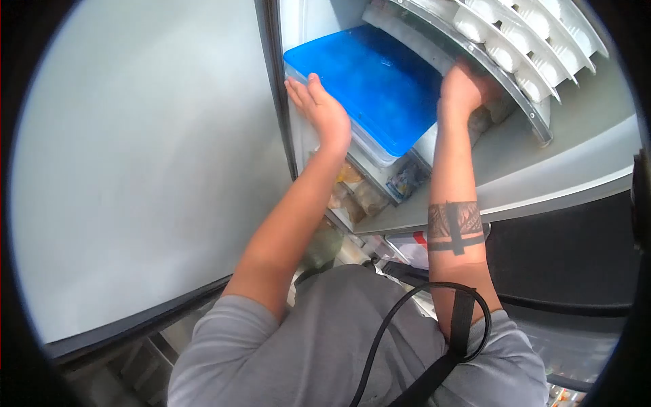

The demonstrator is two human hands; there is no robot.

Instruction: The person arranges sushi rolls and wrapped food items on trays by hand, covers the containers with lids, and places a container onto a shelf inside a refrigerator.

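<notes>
A flat plastic container (pixel 369 81) with a blue lid and a clear body sits slanted at the opening of a fridge compartment. My left hand (pixel 320 112) lies along its near left side, palm toward the box, fingers stretched out and thumb up. It appears to touch the side but is not wrapped around it. My right hand (pixel 466 88) reaches in at the container's right, beneath the clear shelf edge (pixel 498 74). Its fingers are hidden there, so what they touch or hold does not show.
Stacked white egg trays (pixel 522 41) rest above the shelf on the right. An open fridge door (pixel 149 156) fills the left side. Bagged items (pixel 356 193) lie in a lower compartment. A black cable (pixel 383 332) loops in front of my chest.
</notes>
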